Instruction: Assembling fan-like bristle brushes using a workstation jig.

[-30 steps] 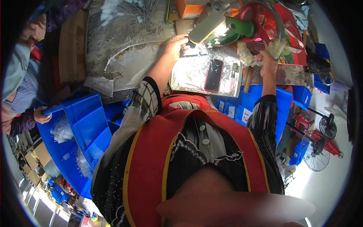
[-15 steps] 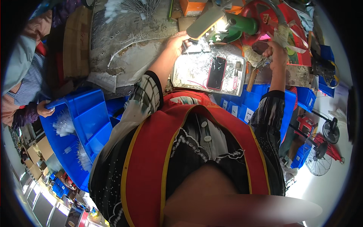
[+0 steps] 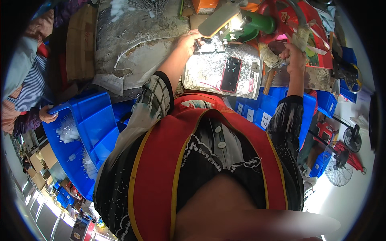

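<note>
My left hand [image 3: 187, 43] reaches to the bench-top machine, its fingertips pinched together at a small dark piece under the lamp. The lamp's pale oblong head [image 3: 218, 20] and the glare hide part of those fingers, so I cannot make out the piece. The machine has a green body [image 3: 259, 23] and a red wheel [image 3: 267, 37]. On its right side my right hand [image 3: 295, 59] is closed round the lower end of a lever wrapped in pale cloth [image 3: 300, 39]. Between my hands, a shallow metal tray [image 3: 197, 82] holds a dark phone [image 3: 230, 75] sprinkled with tiny bits.
Thin wires with white bristle tufts [image 3: 136, 7] lie at the bench's far left. A blue bin [image 3: 98, 116] with white brushes stands at my left; another person's hand [image 3: 47, 115] rests on its rim. A wooden handle [image 3: 269, 82] and blue bins [image 3: 263, 105] are at the right.
The view has shifted very slightly. Both hands keep their places, the left at the machine and the right on the lever.
</note>
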Motion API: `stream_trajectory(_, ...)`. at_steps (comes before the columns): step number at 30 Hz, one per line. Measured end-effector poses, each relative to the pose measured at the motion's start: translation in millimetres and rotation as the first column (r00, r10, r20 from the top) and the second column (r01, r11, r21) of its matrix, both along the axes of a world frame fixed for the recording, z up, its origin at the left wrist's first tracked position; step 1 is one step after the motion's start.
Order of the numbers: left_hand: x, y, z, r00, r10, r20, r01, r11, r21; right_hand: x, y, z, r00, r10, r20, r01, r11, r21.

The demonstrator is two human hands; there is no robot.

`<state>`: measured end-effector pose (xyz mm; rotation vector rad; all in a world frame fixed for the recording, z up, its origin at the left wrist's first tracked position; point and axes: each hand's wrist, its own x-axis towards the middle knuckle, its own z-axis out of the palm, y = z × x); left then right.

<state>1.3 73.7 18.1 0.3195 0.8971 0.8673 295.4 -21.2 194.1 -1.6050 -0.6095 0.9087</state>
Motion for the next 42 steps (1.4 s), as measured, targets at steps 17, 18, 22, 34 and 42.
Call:
stream_trajectory(17,0,-1,-1,0.998,0.054,-0.014,-0.055,0.996,-0.068,-9,-10,-19,1.000,0.007,0.030,-0.012,0.984,0.177)
stream_trajectory(18,2,0,-3,0.993,0.089,0.073,-0.084,0.994,-0.072,-6,-6,-12,0.999,-0.029,0.022,0.028,0.998,0.051)
stream_trajectory(22,10,-5,11,0.981,0.188,0.046,-0.182,0.976,-0.120,0,6,21,0.999,0.021,0.027,-0.020,0.998,-0.062)
stream_trajectory(34,15,0,14,0.989,0.116,-0.096,-0.124,0.989,-0.081,-3,-3,7,0.999,0.036,0.028,-0.034,0.998,-0.050)
stream_trajectory(42,16,2,9,0.987,0.115,-0.109,-0.123,0.990,-0.072,4,3,10,0.998,0.056,0.030,-0.056,0.998,0.010)
